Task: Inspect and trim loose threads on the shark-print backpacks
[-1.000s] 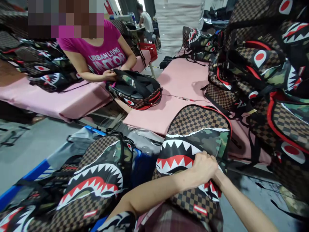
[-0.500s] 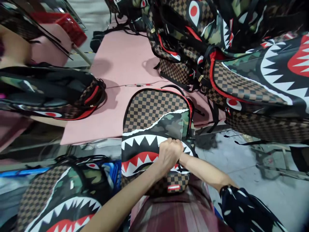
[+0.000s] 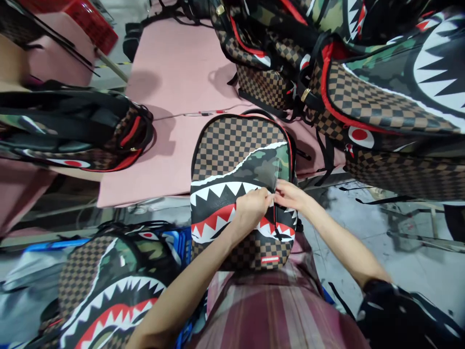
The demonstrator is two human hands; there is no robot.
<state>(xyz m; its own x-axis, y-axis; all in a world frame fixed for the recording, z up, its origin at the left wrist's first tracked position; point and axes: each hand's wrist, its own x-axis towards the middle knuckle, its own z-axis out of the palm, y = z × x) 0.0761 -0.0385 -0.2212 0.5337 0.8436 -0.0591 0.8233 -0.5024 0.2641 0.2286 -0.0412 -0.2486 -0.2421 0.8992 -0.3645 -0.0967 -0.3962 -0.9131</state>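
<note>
The backpack (image 3: 232, 145) stood against the person's lap, its top leaning on the pink table (image 3: 181, 82). Left hand (image 3: 250, 211) and right hand (image 3: 290, 194) met on its front zip (image 3: 276, 172), the fingers of both pinched onto it about halfway down. The work seemed partly done, with the lower stretch left. Whether the pocket gaped could not be told. A blue bin (image 3: 174, 242) to the left held a second bag (image 3: 109, 281). A pile (image 3: 363, 97) of like bags crowded the table's right.
</note>
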